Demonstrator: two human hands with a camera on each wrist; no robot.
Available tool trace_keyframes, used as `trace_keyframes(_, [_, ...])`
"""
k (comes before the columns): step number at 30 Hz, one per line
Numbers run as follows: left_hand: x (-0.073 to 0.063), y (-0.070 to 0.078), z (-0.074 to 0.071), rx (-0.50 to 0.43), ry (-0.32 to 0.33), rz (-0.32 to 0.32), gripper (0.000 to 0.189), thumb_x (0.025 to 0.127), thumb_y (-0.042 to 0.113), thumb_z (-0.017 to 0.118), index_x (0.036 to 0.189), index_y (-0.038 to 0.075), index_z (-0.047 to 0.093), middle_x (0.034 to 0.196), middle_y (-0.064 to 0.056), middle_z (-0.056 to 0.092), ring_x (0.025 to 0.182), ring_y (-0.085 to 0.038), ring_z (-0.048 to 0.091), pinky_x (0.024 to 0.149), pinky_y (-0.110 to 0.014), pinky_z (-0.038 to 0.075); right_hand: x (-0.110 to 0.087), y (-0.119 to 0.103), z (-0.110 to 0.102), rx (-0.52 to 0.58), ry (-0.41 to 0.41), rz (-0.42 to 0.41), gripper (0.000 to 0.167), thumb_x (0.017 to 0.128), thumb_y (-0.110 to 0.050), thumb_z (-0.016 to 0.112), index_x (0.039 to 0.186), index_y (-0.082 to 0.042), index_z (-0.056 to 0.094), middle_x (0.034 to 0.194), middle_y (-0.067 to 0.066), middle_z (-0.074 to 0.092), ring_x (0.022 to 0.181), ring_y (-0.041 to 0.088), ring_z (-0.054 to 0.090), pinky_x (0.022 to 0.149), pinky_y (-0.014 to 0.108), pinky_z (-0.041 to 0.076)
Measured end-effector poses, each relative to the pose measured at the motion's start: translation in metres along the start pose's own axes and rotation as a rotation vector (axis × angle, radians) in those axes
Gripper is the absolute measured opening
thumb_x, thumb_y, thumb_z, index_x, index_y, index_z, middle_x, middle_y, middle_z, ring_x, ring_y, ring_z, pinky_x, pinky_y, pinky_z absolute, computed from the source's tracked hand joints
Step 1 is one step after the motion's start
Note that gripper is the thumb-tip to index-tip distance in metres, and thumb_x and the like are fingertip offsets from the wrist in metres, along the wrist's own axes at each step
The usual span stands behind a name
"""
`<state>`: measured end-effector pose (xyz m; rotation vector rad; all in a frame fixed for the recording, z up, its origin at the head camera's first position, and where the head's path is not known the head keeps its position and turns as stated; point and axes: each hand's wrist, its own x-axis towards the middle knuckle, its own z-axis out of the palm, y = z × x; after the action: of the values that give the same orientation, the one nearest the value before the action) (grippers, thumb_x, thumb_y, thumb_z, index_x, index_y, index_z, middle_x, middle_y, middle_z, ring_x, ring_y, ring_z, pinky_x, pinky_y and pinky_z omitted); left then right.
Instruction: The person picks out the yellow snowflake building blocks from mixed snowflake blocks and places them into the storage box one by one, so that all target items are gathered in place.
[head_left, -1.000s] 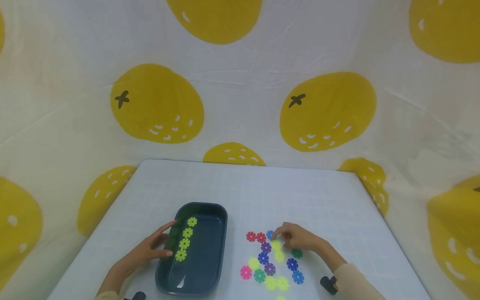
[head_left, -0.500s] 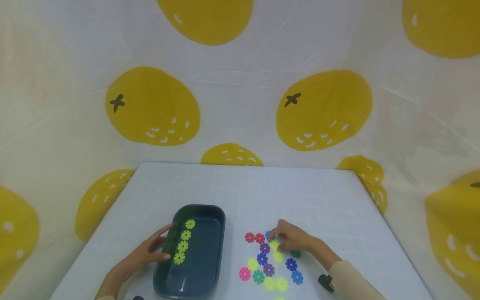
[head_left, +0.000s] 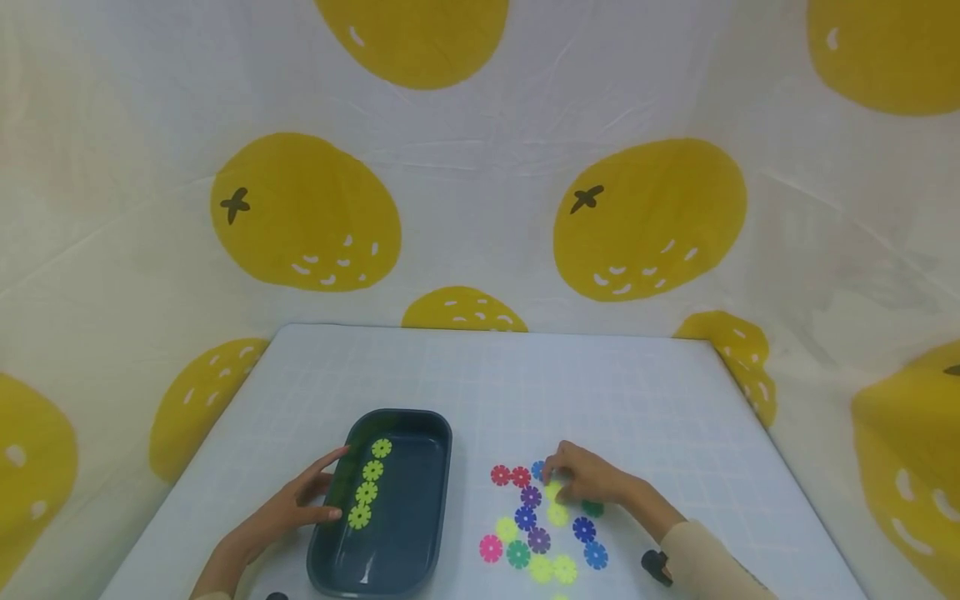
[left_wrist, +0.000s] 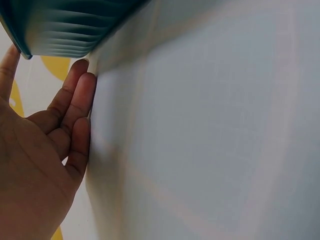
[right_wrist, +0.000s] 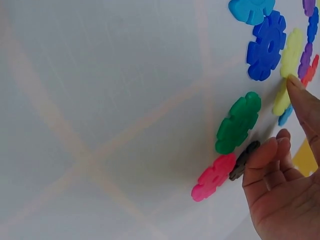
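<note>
At the left, my left hand [head_left: 288, 504] lies along a dark teal tray [head_left: 408, 533], thumb and forefinger touching its left rim. In the left wrist view its other fingers [left_wrist: 82, 95] lie loosely bent below the tray edge. Four-in-line is not counted here: several yellow-green snowflake discs [head_left: 366, 492] form a row inside the tray. My right hand [head_left: 588, 475] pinches the far yellow disc [head_left: 553, 489] of a touching pair between thumb and forefinger. Its thumb [right_wrist: 297, 90] sits where that disc meets the nearer yellow disc [right_wrist: 291, 52]; the forefinger is hidden in the right wrist view.
Several loose snowflake discs surround the right hand: red discs [head_left: 521, 477], a purple disc [head_left: 539, 540], a pink disc [head_left: 491, 548] and blue discs [head_left: 584, 529]. Under the right palm lie a green disc [right_wrist: 239, 122], a pink disc [right_wrist: 214, 177] and a dark disc [right_wrist: 245, 160].
The right thumb has moved in slightly over the yellow disc. The left hand keeps its place on the tray rim; the head view has shifted a little.
</note>
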<state>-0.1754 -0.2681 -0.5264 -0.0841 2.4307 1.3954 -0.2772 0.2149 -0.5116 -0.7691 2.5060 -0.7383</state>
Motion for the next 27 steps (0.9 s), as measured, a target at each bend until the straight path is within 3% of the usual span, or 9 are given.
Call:
trace_keyframes(5, [0.0, 0.0, 0.001, -0.005, 0.0, 0.002, 0.09, 0.082, 0.034, 0.08, 0.155, 0.036, 0.028, 0.159, -0.022, 0.029, 0.138, -0.047, 0.038, 0.102, -0.071, 0.04, 0.0, 0.0, 0.002, -0.001, 0.015, 0.002, 0.023, 0.082, -0.01, 0.078, 0.097, -0.022, 0.065, 0.097, -0.007, 0.058, 0.093, 0.013, 0.055, 0.087, 0.039, 0.055])
trace_keyframes(9, [0.0, 0.001, 0.001, -0.002, 0.003, -0.012, 0.091, 0.082, 0.035, 0.08, 0.155, 0.036, 0.027, 0.159, -0.022, 0.031, 0.138, -0.047, 0.038, 0.102, -0.071, 0.039, -0.001, 0.0, 0.005, 0.031, 0.012, 0.025, 0.02, 0.083, -0.01, 0.076, 0.093, -0.02, 0.062, 0.086, -0.008, 0.061, 0.082, 0.013, 0.055, 0.076, 0.035, 0.054])
trace_keyframes(15, [-0.001, 0.002, 0.001, -0.001, 0.002, -0.006, 0.091, 0.082, 0.034, 0.08, 0.155, 0.036, 0.027, 0.159, -0.022, 0.03, 0.138, -0.047, 0.038, 0.102, -0.071, 0.039, -0.006, 0.004, 0.006, 0.067, 0.043, 0.081, 0.012, 0.083, -0.011, 0.076, 0.088, -0.02, 0.07, 0.09, -0.007, 0.066, 0.083, 0.014, 0.057, 0.08, 0.041, 0.056])
trace_keyframes(22, [0.0, 0.001, 0.001, -0.001, 0.001, -0.017, 0.091, 0.081, 0.034, 0.081, 0.155, 0.036, 0.027, 0.159, -0.023, 0.03, 0.138, -0.047, 0.037, 0.102, -0.071, 0.039, -0.012, 0.004, 0.001, 0.22, 0.127, 0.153, 0.009, 0.084, -0.011, 0.074, 0.093, -0.013, 0.074, 0.085, -0.001, 0.067, 0.073, 0.015, 0.062, 0.068, 0.032, 0.057])
trace_keyframes(27, [0.0, -0.001, 0.0, -0.008, 0.0, -0.011, 0.092, 0.081, 0.034, 0.08, 0.155, 0.036, 0.026, 0.16, -0.023, 0.026, 0.14, -0.049, 0.034, 0.103, -0.07, 0.038, -0.016, 0.0, 0.002, 0.378, 0.196, 0.267, 0.016, 0.084, -0.01, 0.074, 0.099, -0.004, 0.073, 0.081, 0.003, 0.07, 0.068, 0.017, 0.069, 0.064, 0.031, 0.059])
